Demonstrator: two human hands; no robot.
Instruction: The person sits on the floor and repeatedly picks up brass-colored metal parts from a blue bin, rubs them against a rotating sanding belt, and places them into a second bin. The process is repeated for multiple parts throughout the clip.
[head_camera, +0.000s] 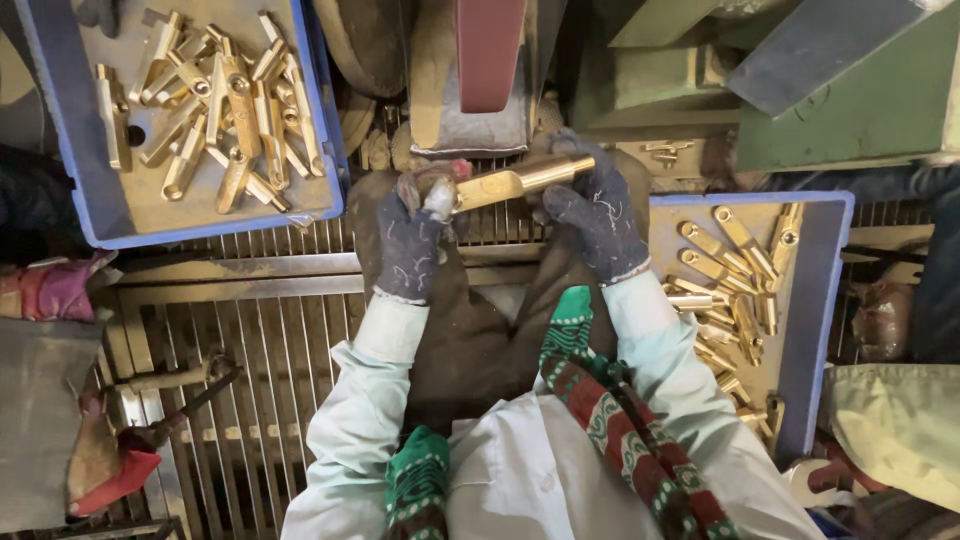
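Both my hands are on one brass piece (515, 180), held level right under the red sanding belt (488, 50) of the machine at top centre. Left hand (410, 245), dark glove, grip clenched round the left end of the piece, which is wrapped in a bit of rag. Right hand (592, 205), same glove, grip closed on the right end, fingers curled over it.

Progress, my read: mid-batch. Left blue tray (325, 120) at top left holds a heap of brass pieces, jumbled. Right blue tray (815, 300) holds more, lying looser, a row along its inner side. Can't tell which tray is done stock and which is waiting, finish looks alike from here. Piece in hand is at the belt, so that one isn't finished.

Look of the piece: long, slim, yellow brass, squared body, rounder at the right end, bright shine along the top face. Left end hidden by rag and glove.

Metal grate (250, 330) runs under my arms; a red-handled tool (130, 450) lies lower left, well apart from both hands
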